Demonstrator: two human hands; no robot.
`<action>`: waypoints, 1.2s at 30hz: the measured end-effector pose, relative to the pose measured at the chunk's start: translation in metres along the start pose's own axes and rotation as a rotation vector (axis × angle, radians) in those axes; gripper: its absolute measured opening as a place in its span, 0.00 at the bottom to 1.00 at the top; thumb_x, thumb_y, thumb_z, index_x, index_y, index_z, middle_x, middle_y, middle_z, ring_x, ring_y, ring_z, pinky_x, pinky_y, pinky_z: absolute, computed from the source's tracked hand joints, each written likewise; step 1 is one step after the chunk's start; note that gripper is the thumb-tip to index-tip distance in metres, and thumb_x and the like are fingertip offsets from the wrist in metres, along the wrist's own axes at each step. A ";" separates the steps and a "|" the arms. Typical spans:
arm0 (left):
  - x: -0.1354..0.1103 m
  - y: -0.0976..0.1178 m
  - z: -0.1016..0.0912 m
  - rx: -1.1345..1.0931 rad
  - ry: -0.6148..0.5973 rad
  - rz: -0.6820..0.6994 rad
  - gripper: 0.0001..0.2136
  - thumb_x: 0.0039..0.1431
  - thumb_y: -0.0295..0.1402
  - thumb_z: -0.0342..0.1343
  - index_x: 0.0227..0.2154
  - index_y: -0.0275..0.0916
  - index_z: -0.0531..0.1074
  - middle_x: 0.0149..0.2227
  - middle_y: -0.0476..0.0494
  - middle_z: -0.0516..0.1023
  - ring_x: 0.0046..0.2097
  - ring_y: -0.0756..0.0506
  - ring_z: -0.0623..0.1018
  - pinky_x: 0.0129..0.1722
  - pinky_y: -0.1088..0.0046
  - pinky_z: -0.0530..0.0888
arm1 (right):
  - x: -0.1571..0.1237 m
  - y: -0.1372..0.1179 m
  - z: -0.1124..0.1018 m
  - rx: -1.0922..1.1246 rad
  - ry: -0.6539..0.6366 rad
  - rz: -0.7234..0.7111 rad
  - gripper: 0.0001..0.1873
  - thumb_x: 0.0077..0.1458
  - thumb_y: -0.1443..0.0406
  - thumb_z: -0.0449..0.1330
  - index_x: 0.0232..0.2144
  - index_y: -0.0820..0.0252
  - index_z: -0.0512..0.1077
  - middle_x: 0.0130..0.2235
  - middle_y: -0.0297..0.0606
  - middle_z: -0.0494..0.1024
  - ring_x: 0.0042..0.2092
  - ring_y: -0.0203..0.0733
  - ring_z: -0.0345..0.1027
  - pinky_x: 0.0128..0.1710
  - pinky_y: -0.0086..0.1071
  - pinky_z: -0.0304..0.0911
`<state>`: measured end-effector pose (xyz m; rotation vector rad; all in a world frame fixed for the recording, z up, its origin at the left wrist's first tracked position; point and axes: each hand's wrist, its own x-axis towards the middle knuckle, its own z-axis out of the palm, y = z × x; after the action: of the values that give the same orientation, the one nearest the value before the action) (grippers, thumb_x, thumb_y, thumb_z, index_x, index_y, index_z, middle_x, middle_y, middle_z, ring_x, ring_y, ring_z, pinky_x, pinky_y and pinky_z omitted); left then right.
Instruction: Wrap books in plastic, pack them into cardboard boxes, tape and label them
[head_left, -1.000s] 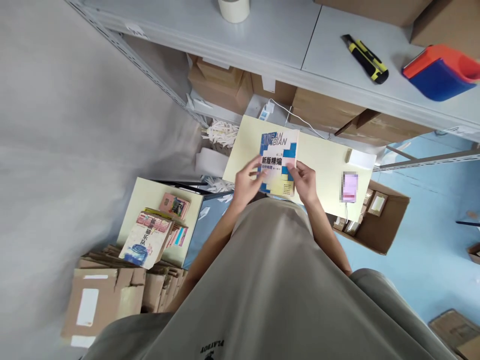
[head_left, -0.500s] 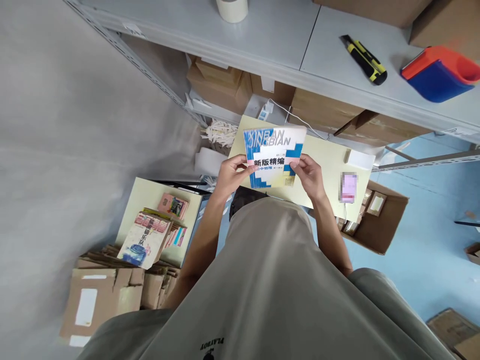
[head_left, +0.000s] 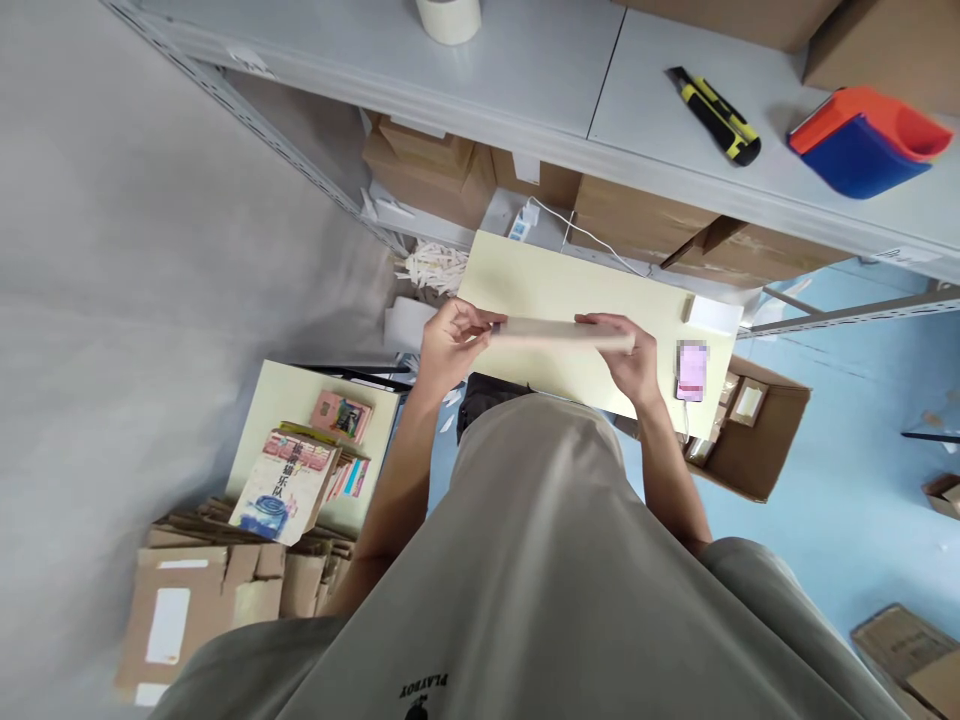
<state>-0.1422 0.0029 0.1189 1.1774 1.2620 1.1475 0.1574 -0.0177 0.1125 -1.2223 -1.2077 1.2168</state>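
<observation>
A paperback book (head_left: 551,331) is held edge-on above the pale yellow table (head_left: 585,278), so its cover is turned out of sight and only the narrow side shows, a little blurred. My left hand (head_left: 452,345) pinches the book's left end between thumb and fingers. Around its right end, my right hand (head_left: 624,355) is closed, with the fingers along the top. On the table's right side lie a pink-screened phone (head_left: 691,372) with a cable and a white box (head_left: 714,315).
A grey shelf (head_left: 525,70) holds a tape roll (head_left: 450,18), a yellow-black utility knife (head_left: 716,118) and a red-blue tape dispenser (head_left: 866,145). Books (head_left: 281,485) are stacked at left above flattened cardboard (head_left: 176,620). An open carton (head_left: 772,445) stands right of the table.
The book has tipped from showing its blue and white front cover to edge-on. Both hands have turned with it and keep their hold; the view has shifted slightly.
</observation>
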 end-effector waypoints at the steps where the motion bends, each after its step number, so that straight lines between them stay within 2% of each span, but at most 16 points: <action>1: -0.001 0.001 -0.001 0.009 -0.011 -0.002 0.29 0.52 0.60 0.83 0.34 0.44 0.76 0.37 0.44 0.87 0.44 0.42 0.86 0.46 0.66 0.81 | -0.001 0.000 0.000 0.000 0.024 0.018 0.28 0.62 0.37 0.79 0.50 0.46 0.83 0.43 0.37 0.91 0.51 0.53 0.88 0.60 0.50 0.83; 3: -0.003 0.004 -0.003 0.042 -0.042 -0.014 0.26 0.57 0.61 0.80 0.37 0.43 0.81 0.40 0.42 0.88 0.41 0.43 0.84 0.43 0.67 0.81 | -0.003 -0.002 0.000 -0.003 0.043 0.032 0.28 0.63 0.36 0.78 0.50 0.46 0.80 0.38 0.34 0.89 0.42 0.48 0.85 0.50 0.45 0.83; 6: -0.006 0.008 -0.008 0.068 -0.099 -0.054 0.26 0.66 0.63 0.72 0.44 0.42 0.88 0.46 0.38 0.90 0.41 0.43 0.84 0.42 0.67 0.81 | -0.003 -0.009 -0.003 -0.058 0.010 0.038 0.27 0.68 0.34 0.71 0.47 0.46 0.85 0.45 0.38 0.91 0.43 0.48 0.85 0.48 0.45 0.84; 8: -0.008 0.009 -0.010 0.038 -0.129 -0.073 0.28 0.63 0.63 0.75 0.48 0.42 0.90 0.48 0.38 0.91 0.45 0.41 0.86 0.45 0.65 0.83 | -0.003 -0.013 -0.004 -0.058 -0.025 0.055 0.30 0.65 0.31 0.72 0.49 0.45 0.87 0.47 0.38 0.93 0.47 0.51 0.87 0.52 0.49 0.85; 10: -0.009 0.007 -0.011 0.009 -0.130 -0.081 0.30 0.54 0.60 0.81 0.49 0.41 0.90 0.49 0.37 0.91 0.50 0.38 0.88 0.50 0.64 0.84 | -0.003 -0.014 -0.004 -0.017 -0.049 0.078 0.33 0.58 0.31 0.77 0.48 0.46 0.88 0.44 0.38 0.93 0.46 0.53 0.88 0.51 0.50 0.87; 12: -0.010 0.002 -0.008 0.028 -0.088 -0.093 0.30 0.51 0.59 0.83 0.44 0.39 0.89 0.44 0.38 0.91 0.47 0.38 0.88 0.48 0.65 0.83 | -0.003 -0.012 -0.001 0.009 -0.022 0.108 0.32 0.54 0.32 0.80 0.43 0.49 0.86 0.39 0.39 0.93 0.39 0.51 0.87 0.41 0.45 0.86; 14: -0.011 -0.003 -0.003 0.061 -0.039 -0.113 0.29 0.54 0.63 0.80 0.37 0.39 0.87 0.36 0.39 0.88 0.39 0.41 0.86 0.42 0.66 0.81 | -0.004 -0.008 0.003 0.006 0.016 0.145 0.32 0.57 0.33 0.79 0.37 0.52 0.83 0.35 0.40 0.92 0.30 0.46 0.83 0.31 0.40 0.80; 16: -0.012 -0.007 0.003 0.066 -0.018 -0.128 0.30 0.57 0.67 0.77 0.35 0.40 0.87 0.32 0.41 0.86 0.33 0.43 0.83 0.36 0.67 0.77 | -0.006 -0.004 0.007 0.003 0.024 0.170 0.32 0.59 0.33 0.78 0.35 0.53 0.81 0.33 0.41 0.92 0.27 0.43 0.79 0.27 0.37 0.76; 20: -0.015 -0.008 0.005 0.069 -0.014 -0.106 0.30 0.57 0.68 0.76 0.35 0.41 0.88 0.30 0.42 0.86 0.31 0.45 0.81 0.33 0.68 0.76 | -0.011 -0.001 0.008 0.003 -0.001 0.179 0.34 0.58 0.31 0.77 0.35 0.53 0.80 0.34 0.42 0.92 0.28 0.43 0.80 0.28 0.37 0.77; 22: -0.017 -0.007 0.001 0.072 -0.033 -0.093 0.30 0.60 0.68 0.74 0.36 0.41 0.89 0.32 0.41 0.88 0.33 0.44 0.83 0.34 0.68 0.78 | -0.015 -0.001 0.005 0.012 -0.007 0.184 0.36 0.61 0.28 0.73 0.36 0.52 0.79 0.36 0.44 0.93 0.30 0.45 0.81 0.30 0.39 0.79; 25: -0.020 -0.004 -0.008 0.032 -0.108 -0.104 0.34 0.66 0.70 0.67 0.43 0.40 0.91 0.43 0.34 0.93 0.44 0.39 0.88 0.39 0.67 0.83 | -0.019 0.004 -0.001 0.034 0.015 0.186 0.40 0.68 0.25 0.60 0.36 0.53 0.80 0.37 0.45 0.92 0.34 0.48 0.84 0.35 0.42 0.81; 26: -0.021 -0.003 -0.010 0.026 -0.123 -0.109 0.34 0.68 0.70 0.64 0.46 0.39 0.91 0.48 0.33 0.93 0.48 0.38 0.89 0.42 0.66 0.84 | -0.019 0.009 -0.002 0.024 0.025 0.179 0.40 0.69 0.25 0.59 0.37 0.52 0.80 0.37 0.44 0.91 0.35 0.48 0.84 0.37 0.43 0.81; 29: -0.025 0.000 -0.006 0.075 -0.074 -0.063 0.29 0.68 0.63 0.71 0.53 0.41 0.90 0.55 0.35 0.92 0.51 0.38 0.89 0.48 0.65 0.86 | -0.012 0.031 0.001 -0.011 0.033 0.159 0.33 0.62 0.30 0.72 0.38 0.50 0.80 0.35 0.36 0.87 0.39 0.48 0.83 0.43 0.43 0.81; 31: -0.028 0.004 0.007 0.137 0.006 0.015 0.23 0.66 0.53 0.76 0.54 0.42 0.89 0.53 0.37 0.93 0.48 0.40 0.89 0.49 0.65 0.85 | 0.000 0.049 0.013 0.033 0.037 0.190 0.36 0.52 0.30 0.79 0.39 0.49 0.76 0.32 0.31 0.84 0.38 0.45 0.80 0.45 0.43 0.81; 34: -0.036 0.016 0.041 0.289 0.017 0.149 0.14 0.71 0.38 0.72 0.57 0.45 0.87 0.51 0.41 0.92 0.46 0.42 0.88 0.53 0.65 0.84 | 0.018 0.068 0.038 0.116 -0.002 0.269 0.44 0.43 0.23 0.76 0.38 0.48 0.73 0.32 0.30 0.84 0.41 0.44 0.81 0.51 0.44 0.80; 36: -0.046 0.024 0.068 0.465 -0.105 0.268 0.14 0.73 0.28 0.68 0.57 0.46 0.87 0.51 0.42 0.92 0.49 0.40 0.89 0.55 0.63 0.83 | 0.023 0.070 0.051 0.081 -0.121 0.271 0.43 0.49 0.20 0.69 0.38 0.49 0.76 0.34 0.33 0.86 0.50 0.45 0.83 0.58 0.45 0.78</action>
<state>-0.0733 -0.0410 0.1437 1.7718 1.3595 0.9894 0.1072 0.0043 0.0414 -1.2967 -1.0923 1.5433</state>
